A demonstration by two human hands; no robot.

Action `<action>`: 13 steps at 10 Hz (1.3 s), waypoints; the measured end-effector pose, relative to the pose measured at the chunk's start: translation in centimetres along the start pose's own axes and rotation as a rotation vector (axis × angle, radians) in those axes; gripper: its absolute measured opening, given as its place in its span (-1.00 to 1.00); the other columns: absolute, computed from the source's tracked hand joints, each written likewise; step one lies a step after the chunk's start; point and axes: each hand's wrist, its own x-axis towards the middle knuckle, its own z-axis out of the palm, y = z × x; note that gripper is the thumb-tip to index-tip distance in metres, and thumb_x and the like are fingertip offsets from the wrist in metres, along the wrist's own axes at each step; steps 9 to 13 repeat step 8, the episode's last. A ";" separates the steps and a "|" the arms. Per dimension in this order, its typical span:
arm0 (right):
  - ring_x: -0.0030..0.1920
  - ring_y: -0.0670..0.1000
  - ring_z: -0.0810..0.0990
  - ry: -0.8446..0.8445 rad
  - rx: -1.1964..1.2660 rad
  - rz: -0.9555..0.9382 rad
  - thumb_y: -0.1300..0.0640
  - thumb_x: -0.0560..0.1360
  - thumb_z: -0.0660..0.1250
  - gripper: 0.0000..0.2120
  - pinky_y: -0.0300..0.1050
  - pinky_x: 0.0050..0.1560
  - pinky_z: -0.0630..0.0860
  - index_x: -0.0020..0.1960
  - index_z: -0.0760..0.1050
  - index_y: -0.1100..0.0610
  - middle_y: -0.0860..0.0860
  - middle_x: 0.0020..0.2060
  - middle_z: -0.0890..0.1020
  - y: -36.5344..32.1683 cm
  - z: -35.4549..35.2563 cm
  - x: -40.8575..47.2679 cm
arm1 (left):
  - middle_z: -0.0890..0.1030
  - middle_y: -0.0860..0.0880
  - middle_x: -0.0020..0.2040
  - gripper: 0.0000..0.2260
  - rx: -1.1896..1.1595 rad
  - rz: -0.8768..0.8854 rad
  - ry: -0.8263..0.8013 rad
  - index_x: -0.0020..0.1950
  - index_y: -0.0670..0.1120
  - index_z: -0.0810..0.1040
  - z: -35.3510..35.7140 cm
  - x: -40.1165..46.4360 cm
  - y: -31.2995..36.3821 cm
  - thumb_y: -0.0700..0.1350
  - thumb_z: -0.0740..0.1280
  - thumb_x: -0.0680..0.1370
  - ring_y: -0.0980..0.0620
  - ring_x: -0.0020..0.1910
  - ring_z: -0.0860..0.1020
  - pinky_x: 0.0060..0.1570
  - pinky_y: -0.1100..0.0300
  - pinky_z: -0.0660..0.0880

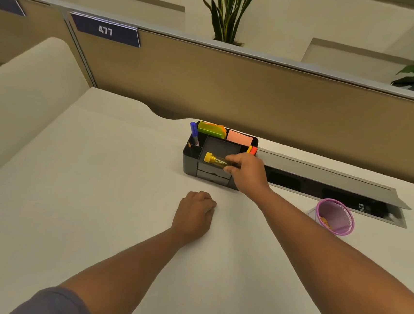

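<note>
A black desk organizer point(192, 166) stands on the white desk point(96, 196) near the back partition. It holds a blue pen point(194, 132), green and orange sticky notes point(211, 129), a pink note pad point(239, 137) and red and yellow markers point(252, 149). My right hand point(246, 173) pinches a small clear tube with a yellow cap point(213, 159) and holds it lying sideways over the organizer's front middle compartment. My left hand point(194, 215) rests on the desk in a loose fist, in front of the organizer, holding nothing.
A pink mesh cup point(338, 216) lies tilted on the desk to the right, something orange inside. Behind it an open cable tray point(324, 183) with a raised metal lid runs along the desk's back edge. A tan partition point(232, 88) closes off the back.
</note>
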 end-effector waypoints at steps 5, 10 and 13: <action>0.42 0.12 0.45 0.045 -0.023 -0.025 0.20 0.47 0.54 -0.36 -0.06 0.31 0.37 0.50 0.40 0.04 0.05 0.43 0.50 0.0 -0.5 -2.7 | 0.59 -0.03 0.31 -0.71 -0.023 -0.089 -0.192 0.31 -0.04 0.62 -1.6 0.4 0.8 -0.07 0.34 0.60 -0.11 0.30 0.48 0.28 0.05 0.46; 0.49 0.09 0.33 0.230 -0.062 -0.143 0.24 0.54 0.46 -0.35 -0.09 0.43 0.30 0.56 0.29 0.10 0.06 0.51 0.36 -3.7 -9.3 -10.6 | 0.64 -0.07 0.22 -0.79 -0.047 0.003 -0.070 0.22 -0.06 0.63 -12.2 0.9 9.6 -0.11 0.35 0.60 -0.09 0.21 0.59 0.22 -0.05 0.57; 0.49 0.09 0.33 0.230 -0.062 -0.143 0.24 0.54 0.46 -0.35 -0.09 0.43 0.30 0.56 0.29 0.10 0.06 0.51 0.36 -3.7 -9.3 -10.6 | 0.64 -0.07 0.22 -0.79 -0.047 0.003 -0.070 0.22 -0.06 0.63 -12.2 0.9 9.6 -0.11 0.35 0.60 -0.09 0.21 0.59 0.22 -0.05 0.57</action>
